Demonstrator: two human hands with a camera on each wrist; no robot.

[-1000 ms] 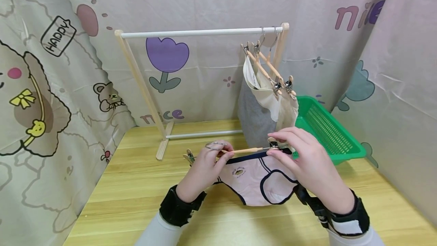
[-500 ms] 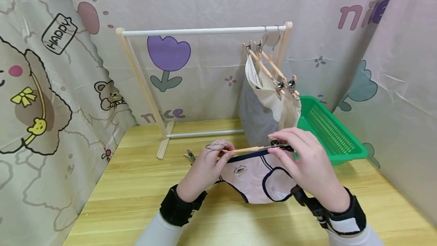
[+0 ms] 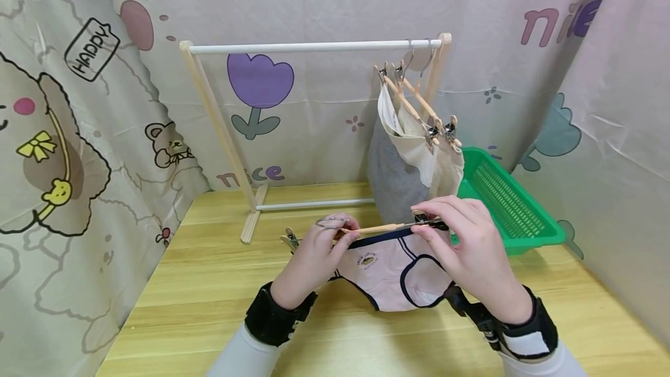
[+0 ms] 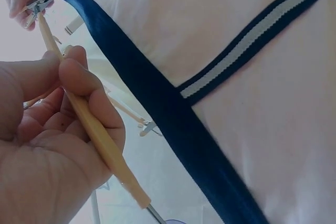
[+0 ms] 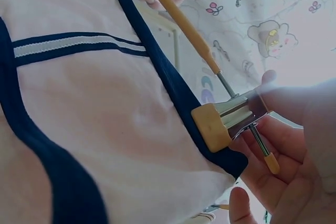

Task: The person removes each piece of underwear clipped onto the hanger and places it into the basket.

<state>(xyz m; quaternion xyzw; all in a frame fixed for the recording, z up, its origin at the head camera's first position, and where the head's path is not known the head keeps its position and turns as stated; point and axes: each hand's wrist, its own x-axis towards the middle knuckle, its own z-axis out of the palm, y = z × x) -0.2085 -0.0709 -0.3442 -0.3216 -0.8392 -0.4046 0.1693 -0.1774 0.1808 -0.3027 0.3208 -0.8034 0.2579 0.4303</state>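
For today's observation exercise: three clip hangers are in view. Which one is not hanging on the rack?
The hanger gripped by the left hand and right hand, carrying the pink briefs. The two others hang from the rack's white rail.

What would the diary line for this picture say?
left hand: grips hanger bar | right hand: pinches clip on underwear waistband | other clip: free | rack: two garments hung

One drying rack (image 3: 314, 48); one green basket (image 3: 523, 231); three clip hangers, two on the rail (image 3: 419, 103), one held (image 3: 377, 228); one pink brief (image 3: 398, 272); two hands.
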